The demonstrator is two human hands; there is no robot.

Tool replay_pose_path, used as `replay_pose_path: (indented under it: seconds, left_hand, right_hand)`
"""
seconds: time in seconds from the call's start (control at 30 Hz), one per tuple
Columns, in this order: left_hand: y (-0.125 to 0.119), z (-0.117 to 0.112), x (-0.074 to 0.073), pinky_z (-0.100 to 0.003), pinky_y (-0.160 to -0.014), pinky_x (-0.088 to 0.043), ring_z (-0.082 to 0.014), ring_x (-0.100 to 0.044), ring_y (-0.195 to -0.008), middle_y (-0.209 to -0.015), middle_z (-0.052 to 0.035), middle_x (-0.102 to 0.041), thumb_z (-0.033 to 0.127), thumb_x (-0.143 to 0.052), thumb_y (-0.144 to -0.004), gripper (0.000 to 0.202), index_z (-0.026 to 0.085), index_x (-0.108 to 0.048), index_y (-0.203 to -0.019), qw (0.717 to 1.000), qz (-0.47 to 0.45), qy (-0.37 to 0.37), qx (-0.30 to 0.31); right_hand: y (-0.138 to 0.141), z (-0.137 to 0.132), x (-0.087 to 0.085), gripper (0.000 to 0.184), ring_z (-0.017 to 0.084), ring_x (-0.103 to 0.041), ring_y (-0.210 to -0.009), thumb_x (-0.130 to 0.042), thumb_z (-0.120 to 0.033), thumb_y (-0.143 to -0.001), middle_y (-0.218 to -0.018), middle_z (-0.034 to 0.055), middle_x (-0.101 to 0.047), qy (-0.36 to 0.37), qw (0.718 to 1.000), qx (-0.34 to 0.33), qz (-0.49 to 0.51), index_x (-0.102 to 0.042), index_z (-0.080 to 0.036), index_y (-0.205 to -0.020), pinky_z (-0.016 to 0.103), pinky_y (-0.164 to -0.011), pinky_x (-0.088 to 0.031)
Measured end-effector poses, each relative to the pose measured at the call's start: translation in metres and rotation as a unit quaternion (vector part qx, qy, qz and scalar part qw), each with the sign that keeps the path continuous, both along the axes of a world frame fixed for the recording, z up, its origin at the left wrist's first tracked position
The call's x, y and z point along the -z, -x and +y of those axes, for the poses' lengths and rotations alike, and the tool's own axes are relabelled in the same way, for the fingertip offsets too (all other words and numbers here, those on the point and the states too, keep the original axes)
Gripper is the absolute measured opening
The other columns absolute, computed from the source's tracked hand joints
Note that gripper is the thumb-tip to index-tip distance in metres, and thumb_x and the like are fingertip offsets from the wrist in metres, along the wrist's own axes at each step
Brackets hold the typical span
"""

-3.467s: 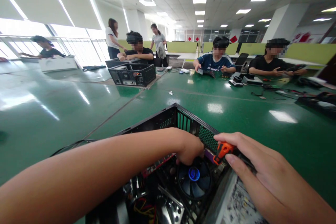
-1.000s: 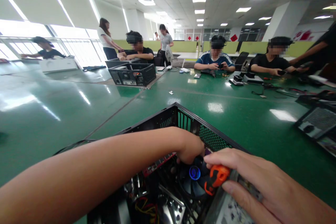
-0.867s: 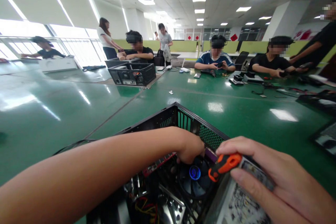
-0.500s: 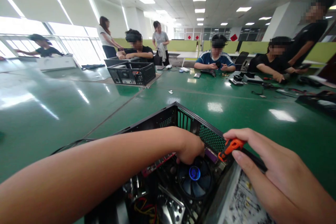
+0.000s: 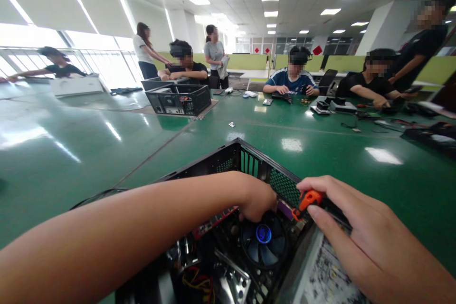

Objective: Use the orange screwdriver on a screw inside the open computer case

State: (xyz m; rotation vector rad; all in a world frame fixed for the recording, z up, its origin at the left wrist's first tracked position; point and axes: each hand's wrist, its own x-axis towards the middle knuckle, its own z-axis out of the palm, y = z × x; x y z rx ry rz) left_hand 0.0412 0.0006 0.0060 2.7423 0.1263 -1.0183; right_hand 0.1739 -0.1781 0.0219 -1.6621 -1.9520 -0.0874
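Observation:
An open black computer case (image 5: 199, 163) stands before me on the green table. My left hand (image 5: 258, 202) reaches down inside it, bent at the wrist beside the black cooling fan (image 5: 265, 252) with a blue hub. Its fingertips are hidden, so what they touch does not show. Over the right side wall, my right hand (image 5: 359, 232) grips an orange and black screwdriver (image 5: 308, 203) between thumb and fingers. The tool's tip cannot be made out. A purple connector (image 5: 285, 210) lies between the two hands, and a red board (image 5: 215, 223) is partly covered by my left forearm.
Metal brackets (image 5: 233, 280) and red and yellow wires (image 5: 197, 282) fill the case's near part. Across the table (image 5: 171, 145) stands another open case (image 5: 180, 99). Several people sit or stand beyond, with parts and cables (image 5: 370, 116) at the far right.
My right hand and the screwdriver have shifted slightly left. My left hand has stayed in place. Across the table, the person in blue has lowered a hand to a dark object.

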Motion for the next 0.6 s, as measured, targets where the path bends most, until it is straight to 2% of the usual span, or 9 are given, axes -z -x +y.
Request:
replay_pose_path:
  seconds: [0.2,0.43,0.6]
  left_hand:
    - [0.0006,-0.0006,-0.0018,-0.031,-0.064,-0.049,-0.0223,-0.065,-0.072,-0.084,-0.0065,-0.075,0.012,-0.059,-0.068,0.061,0.021,-0.068,-0.128,1.000,-0.003,0.001,-0.004]
    - [0.0005,-0.0014,-0.0029,-0.030,-0.063,-0.049,-0.0222,-0.066,-0.072,-0.082,-0.0077,-0.075,0.010,-0.058,-0.067,0.063,0.016,-0.067,-0.129,1.000,-0.008,0.008,-0.011]
    - [-0.0003,-0.0027,-0.0056,-0.031,-0.065,-0.050,-0.0228,-0.066,-0.073,-0.086,-0.0088,-0.076,0.011,-0.058,-0.069,0.061,0.017,-0.068,-0.129,1.000,0.000,0.002,0.001]
  right_hand:
    - [0.0006,0.0000,0.0007,0.014,0.020,-0.072,-0.091,-0.056,-0.029,-0.097,-0.100,0.0036,-0.072,-0.006,1.000,-0.002,0.004,-0.064,-0.026,-0.107,0.032,-0.073,-0.058]
    - [0.0047,0.0029,0.0001,0.037,0.018,-0.068,-0.116,-0.042,-0.019,-0.100,-0.125,0.0079,-0.071,0.013,1.000,-0.017,0.006,-0.054,-0.023,-0.134,0.034,-0.090,-0.060]
    - [0.0046,0.0029,-0.0011,0.039,0.019,-0.069,-0.115,-0.041,-0.020,-0.100,-0.125,0.0084,-0.071,0.029,0.999,-0.014,0.008,-0.053,-0.023,-0.137,0.035,-0.089,-0.061]
